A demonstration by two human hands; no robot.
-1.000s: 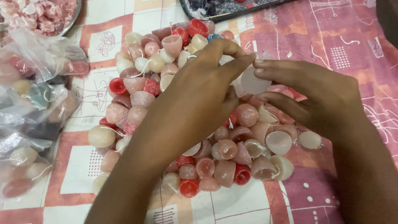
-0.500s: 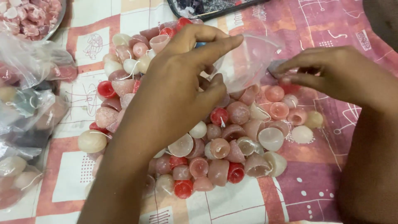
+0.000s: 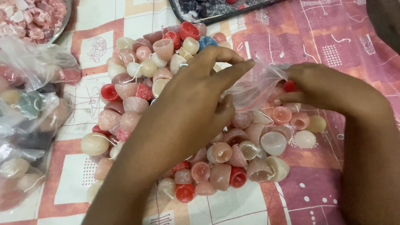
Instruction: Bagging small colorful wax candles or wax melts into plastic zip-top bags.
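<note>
Both hands pinch a small clear bag [image 3: 254,85], left hand [image 3: 189,110] and right hand [image 3: 323,85] stretching its mouth; bag looks nearly empty, candle pile [image 3: 166,108] unpacked on surface [image 3: 350,41].

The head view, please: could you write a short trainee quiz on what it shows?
1. True or false: both hands hold the clear bag.
2. What lies heaped under the left hand? A) coins B) small wax cups C) keys
3. Which hand is nearer the dark tray?

Key: 1. True: the right hand grips its other edge. 2. B. 3. The left hand.
</note>
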